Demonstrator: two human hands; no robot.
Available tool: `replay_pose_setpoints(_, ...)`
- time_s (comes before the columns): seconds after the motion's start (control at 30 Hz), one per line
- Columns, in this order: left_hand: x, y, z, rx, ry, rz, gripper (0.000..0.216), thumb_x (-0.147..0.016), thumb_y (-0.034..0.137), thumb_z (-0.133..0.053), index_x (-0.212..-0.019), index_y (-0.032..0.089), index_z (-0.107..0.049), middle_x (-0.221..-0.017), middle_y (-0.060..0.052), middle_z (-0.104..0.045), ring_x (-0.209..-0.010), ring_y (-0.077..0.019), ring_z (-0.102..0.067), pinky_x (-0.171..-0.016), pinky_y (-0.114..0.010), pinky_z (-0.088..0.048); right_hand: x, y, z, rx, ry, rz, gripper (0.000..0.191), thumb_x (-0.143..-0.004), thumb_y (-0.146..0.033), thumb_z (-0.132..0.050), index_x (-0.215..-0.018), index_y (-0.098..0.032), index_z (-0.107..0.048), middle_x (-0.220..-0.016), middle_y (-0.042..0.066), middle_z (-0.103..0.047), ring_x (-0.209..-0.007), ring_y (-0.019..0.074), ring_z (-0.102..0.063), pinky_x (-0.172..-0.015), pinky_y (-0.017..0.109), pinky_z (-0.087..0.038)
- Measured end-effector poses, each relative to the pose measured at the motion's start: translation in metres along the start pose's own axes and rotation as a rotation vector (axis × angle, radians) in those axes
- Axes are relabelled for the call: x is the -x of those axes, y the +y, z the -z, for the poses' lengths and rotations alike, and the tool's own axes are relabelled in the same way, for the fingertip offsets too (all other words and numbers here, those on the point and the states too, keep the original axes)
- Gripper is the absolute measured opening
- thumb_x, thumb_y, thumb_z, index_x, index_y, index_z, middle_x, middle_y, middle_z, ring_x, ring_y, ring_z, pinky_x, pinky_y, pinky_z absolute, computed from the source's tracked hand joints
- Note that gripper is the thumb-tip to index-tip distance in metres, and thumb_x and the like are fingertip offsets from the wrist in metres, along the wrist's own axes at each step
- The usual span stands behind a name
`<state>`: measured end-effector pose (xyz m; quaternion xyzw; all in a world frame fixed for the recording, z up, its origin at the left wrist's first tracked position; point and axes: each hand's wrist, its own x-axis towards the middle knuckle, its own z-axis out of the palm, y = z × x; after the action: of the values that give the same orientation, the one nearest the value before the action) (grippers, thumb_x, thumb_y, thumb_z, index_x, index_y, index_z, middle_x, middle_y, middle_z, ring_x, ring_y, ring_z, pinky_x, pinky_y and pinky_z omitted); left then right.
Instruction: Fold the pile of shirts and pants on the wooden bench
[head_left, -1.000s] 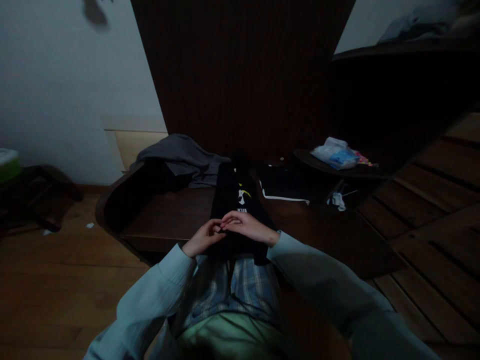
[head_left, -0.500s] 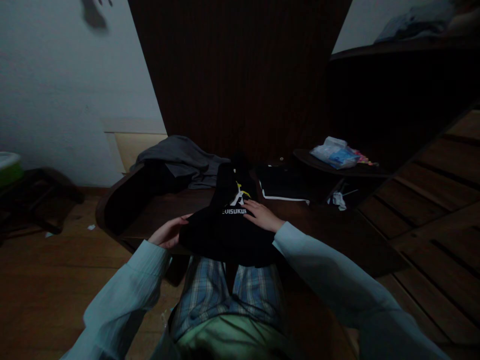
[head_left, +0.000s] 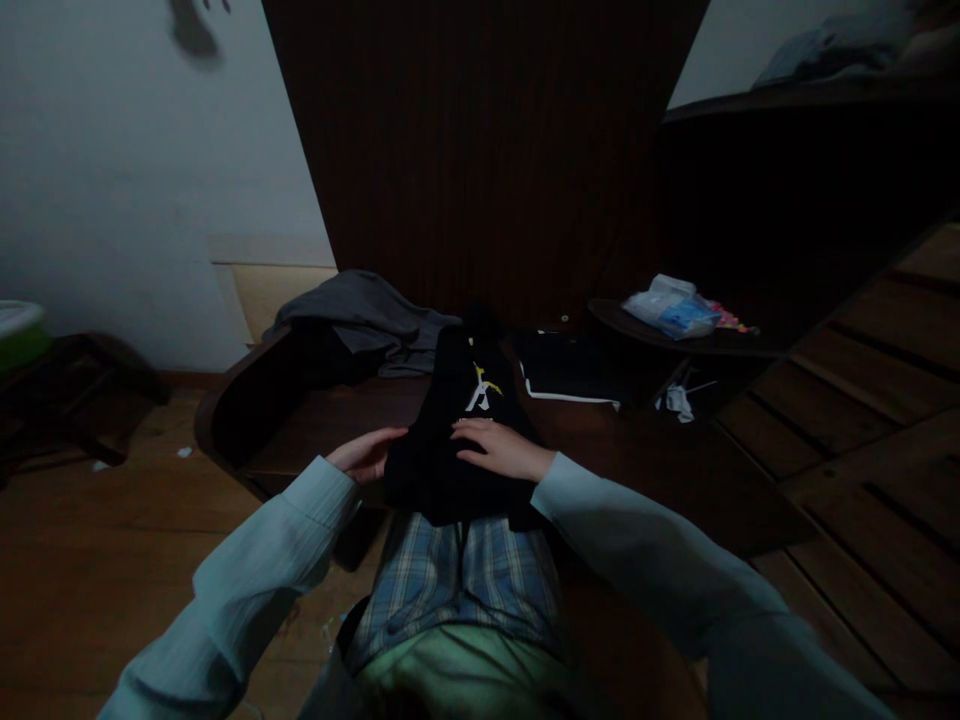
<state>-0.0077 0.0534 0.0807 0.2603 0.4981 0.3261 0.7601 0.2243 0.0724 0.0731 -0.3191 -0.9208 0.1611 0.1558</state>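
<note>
Touching blk printed garment (head_left: pixel 442 485) w/ L hand (head_left: pixel 366 455) (pinch: can't tell). Resting R hand (head_left: pixel 508 450) atop, fingers tog., at bench (head_left: pixel 345 425) front edge, dim rm (head_left: pixel 150 180).

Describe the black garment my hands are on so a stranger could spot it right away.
Find the tall dark panel, then the wooden bench at its foot. On that bench, between a gray cloth at left and a folded dark item at right, lies the black garment. Its yellow-and-white print sets it apart; the folded dark item shows a white edge instead.
</note>
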Motion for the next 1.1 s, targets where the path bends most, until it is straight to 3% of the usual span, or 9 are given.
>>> replay_pose_setpoints(0.17, -0.003, 0.002, 0.001, -0.057, 0.046, 0.020, 0.007, -0.072, 0.014, -0.058, -0.070, 0.012, -0.064, -0.060, -0.002, -0.067, -0.051, -0.0111, -0.060, -0.050, -0.019, -0.048, 0.003, -0.021, -0.016, -0.033, 0.011, 0.084, 0.029, -0.083, -0.024, -0.049, -0.109, -0.014, -0.056, -0.116, 0.010, -0.057, -0.110, 0.0169, -0.049, -0.095, 0.031, -0.040)
replay_pose_setpoints(0.43, 0.005, 0.019, 0.005, -0.035, 0.095, 0.039, 0.018, -0.072, 0.023, -0.055, -0.063, 0.010, -0.064, -0.057, -0.004, -0.066, -0.049, -0.0137, -0.059, -0.050, -0.022, -0.048, 0.010, -0.011, -0.039, 0.035, 0.046, 0.168, 0.034, -0.085, -0.030, -0.046, -0.114, -0.014, -0.053, -0.127, 0.011, -0.049, -0.119, 0.0191, -0.040, -0.100, 0.036, -0.034)
replay_pose_setpoints(0.6, 0.004, 0.026, 0.002, -0.078, 0.079, 0.002, 0.012, -0.070, 0.022, -0.059, -0.070, 0.011, -0.065, -0.060, -0.004, -0.067, -0.054, -0.0149, -0.061, -0.055, -0.024, -0.049, -0.007, -0.020, -0.031, 0.072, 0.053, 0.151, 0.024, -0.085, -0.027, -0.046, -0.101, -0.015, -0.058, -0.106, 0.009, -0.060, -0.101, 0.0176, -0.052, -0.089, 0.032, -0.042)
replay_pose_setpoints(0.77, 0.002, 0.020, -0.011, -0.178, 0.046, -0.112, 0.010, -0.064, 0.021, -0.067, -0.070, 0.014, -0.064, -0.058, 0.000, -0.066, -0.054, -0.0147, -0.060, -0.051, -0.023, -0.045, -0.025, -0.028, -0.042, 0.167, 0.061, 0.182, 0.021, -0.085, -0.029, -0.046, -0.088, -0.012, -0.058, -0.092, 0.010, -0.059, -0.090, 0.0188, -0.051, -0.082, 0.033, -0.044)
replay_pose_setpoints(1.1, 0.007, 0.020, -0.014, -0.236, 0.004, -0.129, 0.017, -0.059, 0.020, -0.071, -0.073, 0.012, -0.065, -0.061, -0.002, -0.066, -0.053, -0.0131, -0.060, -0.050, -0.022, -0.044, -0.026, -0.019, -0.053, 0.207, 0.036, 0.206, 0.027, -0.083, -0.037, -0.048, -0.092, -0.014, -0.059, -0.100, 0.011, -0.058, -0.108, 0.0236, -0.042, -0.090, 0.039, -0.039)
